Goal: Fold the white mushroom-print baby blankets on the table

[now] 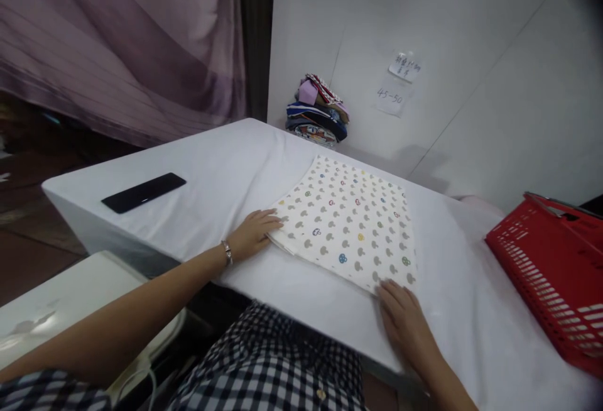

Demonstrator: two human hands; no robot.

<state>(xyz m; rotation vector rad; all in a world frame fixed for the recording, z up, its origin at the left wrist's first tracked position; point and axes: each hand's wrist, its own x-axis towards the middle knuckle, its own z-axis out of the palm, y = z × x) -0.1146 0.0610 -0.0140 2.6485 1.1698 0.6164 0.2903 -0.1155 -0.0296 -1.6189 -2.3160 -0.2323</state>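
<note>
A white cloth (346, 222) printed with small grey and coloured mushrooms lies spread out on the table, its near edge showing more than one layer. What kind of item it is, I cannot tell. My left hand (254, 233) is at the cloth's near left corner, fingers closed over the edge. At the near right corner, my right hand (401, 310) has its fingertips on the cloth's edge, with the thumb mostly hidden. Both hands keep the near edge stretched between them.
The table has a white cover (211, 166). A black phone (144, 192) lies on its left part. Folded clothes (316, 112) are stacked by the wall. A red plastic basket (551, 273) stands at right. Paper notes (398, 84) hang on the wall; a pinkish curtain (127, 40) hangs at left.
</note>
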